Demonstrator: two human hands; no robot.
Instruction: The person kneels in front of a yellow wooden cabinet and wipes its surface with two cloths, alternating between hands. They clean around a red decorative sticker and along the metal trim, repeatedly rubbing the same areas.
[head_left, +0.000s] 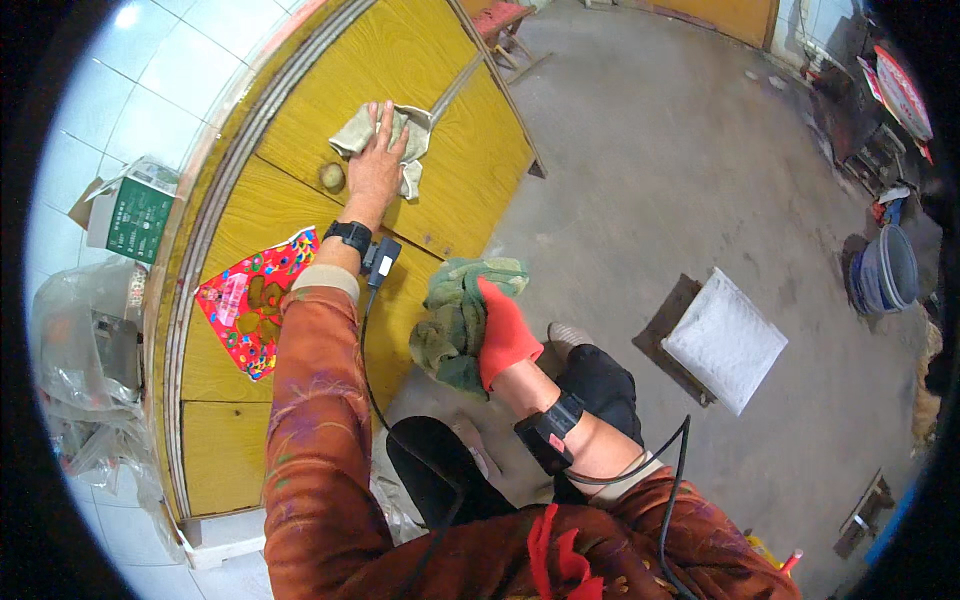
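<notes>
My bare left hand (377, 166) lies flat, fingers apart, over a crumpled greyish-beige cloth (417, 129) on the yellow wood-grain tabletop (300, 112). Close beside that hand sits a small round brownish thing (331, 177). My right hand (504, 337) is inside a red covering, probably a glove, at the table's near right edge. Bunched green patterned fabric (454, 330) surrounds its finger end. The fingers are hidden, so I cannot tell whether this fabric is held or worn. Both wrists carry black straps with cabled boxes.
A bright red printed sheet (232, 300) with several brown flat pieces lies left of my forearm. A green-and-white carton (139, 214) and a plastic-covered object (90, 337) stand against the tiles. On the concrete floor are a white-topped stool (724, 341) and a bucket (889, 270).
</notes>
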